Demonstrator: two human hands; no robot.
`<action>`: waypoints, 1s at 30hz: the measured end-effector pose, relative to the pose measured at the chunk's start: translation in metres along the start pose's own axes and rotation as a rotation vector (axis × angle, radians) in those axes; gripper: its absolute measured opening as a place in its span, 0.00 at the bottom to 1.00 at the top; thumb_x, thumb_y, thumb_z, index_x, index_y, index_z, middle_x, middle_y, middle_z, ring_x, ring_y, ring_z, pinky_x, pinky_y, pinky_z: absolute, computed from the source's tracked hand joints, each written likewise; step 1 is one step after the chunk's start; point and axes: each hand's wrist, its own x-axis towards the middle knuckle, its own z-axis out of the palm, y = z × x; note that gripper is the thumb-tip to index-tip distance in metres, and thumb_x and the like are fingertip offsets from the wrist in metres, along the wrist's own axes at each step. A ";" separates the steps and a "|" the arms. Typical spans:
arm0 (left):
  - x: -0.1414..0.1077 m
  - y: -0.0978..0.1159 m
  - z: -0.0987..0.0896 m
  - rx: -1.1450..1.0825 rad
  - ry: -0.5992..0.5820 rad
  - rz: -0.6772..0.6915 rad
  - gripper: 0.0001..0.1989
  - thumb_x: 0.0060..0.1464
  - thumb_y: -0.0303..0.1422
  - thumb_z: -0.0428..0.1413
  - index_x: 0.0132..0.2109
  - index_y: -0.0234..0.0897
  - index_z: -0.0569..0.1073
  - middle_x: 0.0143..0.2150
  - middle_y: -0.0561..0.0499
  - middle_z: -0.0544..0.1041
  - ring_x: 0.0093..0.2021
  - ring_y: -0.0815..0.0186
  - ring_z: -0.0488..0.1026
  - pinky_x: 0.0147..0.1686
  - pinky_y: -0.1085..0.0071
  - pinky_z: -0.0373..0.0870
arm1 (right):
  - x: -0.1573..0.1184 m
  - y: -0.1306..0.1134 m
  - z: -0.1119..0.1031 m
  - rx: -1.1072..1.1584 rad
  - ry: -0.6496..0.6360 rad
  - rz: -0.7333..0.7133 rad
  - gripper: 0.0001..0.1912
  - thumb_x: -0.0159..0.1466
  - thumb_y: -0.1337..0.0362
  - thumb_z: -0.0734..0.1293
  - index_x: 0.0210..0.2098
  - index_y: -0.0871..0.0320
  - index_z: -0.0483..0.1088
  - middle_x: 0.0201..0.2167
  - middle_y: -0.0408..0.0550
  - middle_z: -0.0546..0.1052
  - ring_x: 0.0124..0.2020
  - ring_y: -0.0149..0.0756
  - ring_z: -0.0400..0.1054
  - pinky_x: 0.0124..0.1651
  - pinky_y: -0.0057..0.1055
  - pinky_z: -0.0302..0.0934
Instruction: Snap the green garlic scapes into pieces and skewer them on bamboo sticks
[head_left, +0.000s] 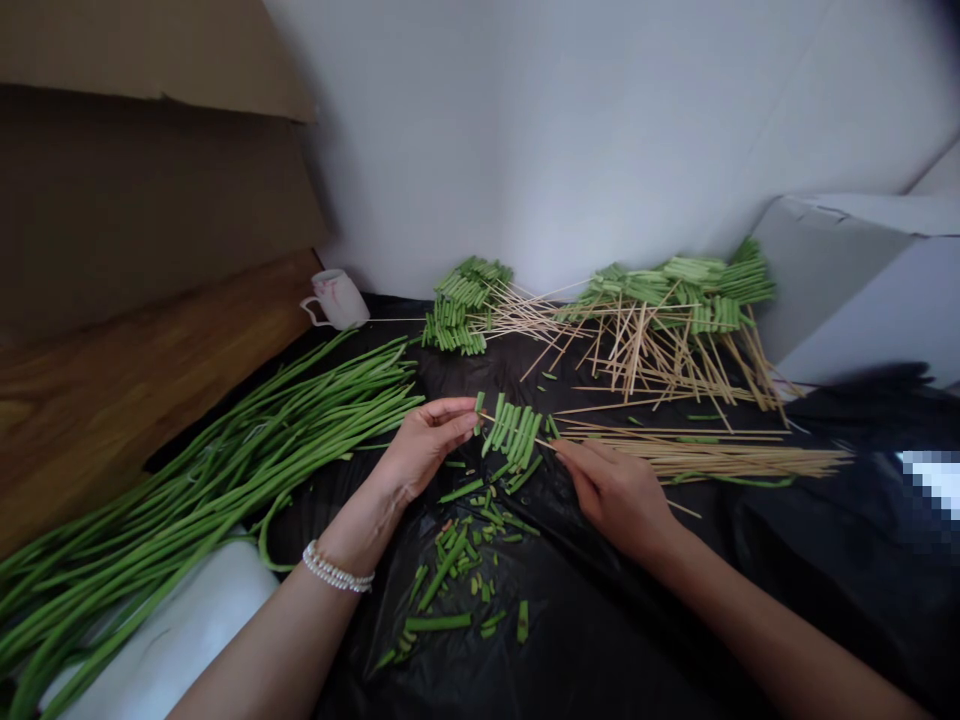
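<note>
My right hand [611, 490] grips a thin wooden skewer [547, 443] that points left and slightly up. Several short pieces of long bean [512, 430] are threaded on it side by side. At the skewer's left end, my left hand [435, 440] pinches one more short bean piece [478, 412], which sits a little apart from the row. Under both hands, cut bean scraps [457, 555] lie scattered on a black plastic sheet [592, 630]. A beaded bracelet circles my left wrist.
Uncut long beans [225, 480] spread along the left. Bare skewers [735, 460] lie at the right. Behind them, filled bean skewers are heaped in a left pile [465, 300] and a right pile [675, 285]. A white mug [341, 300] stands near the wall, a white box [847, 270] at right.
</note>
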 end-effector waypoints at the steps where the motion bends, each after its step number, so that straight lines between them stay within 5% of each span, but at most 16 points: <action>1: 0.000 0.000 0.000 0.001 -0.001 0.003 0.17 0.35 0.29 0.72 0.37 0.33 0.81 0.32 0.50 0.81 0.31 0.74 0.74 0.35 0.78 0.71 | 0.000 0.000 0.000 0.001 0.001 0.003 0.14 0.67 0.69 0.59 0.45 0.59 0.75 0.31 0.48 0.78 0.30 0.35 0.72 0.35 0.28 0.62; 30: 0.000 -0.002 0.002 0.013 -0.005 -0.026 0.17 0.37 0.32 0.71 0.37 0.34 0.81 0.32 0.51 0.79 0.31 0.74 0.72 0.35 0.78 0.69 | -0.001 -0.002 0.001 0.057 -0.029 0.016 0.15 0.67 0.70 0.59 0.47 0.59 0.74 0.35 0.50 0.79 0.36 0.36 0.74 0.41 0.30 0.66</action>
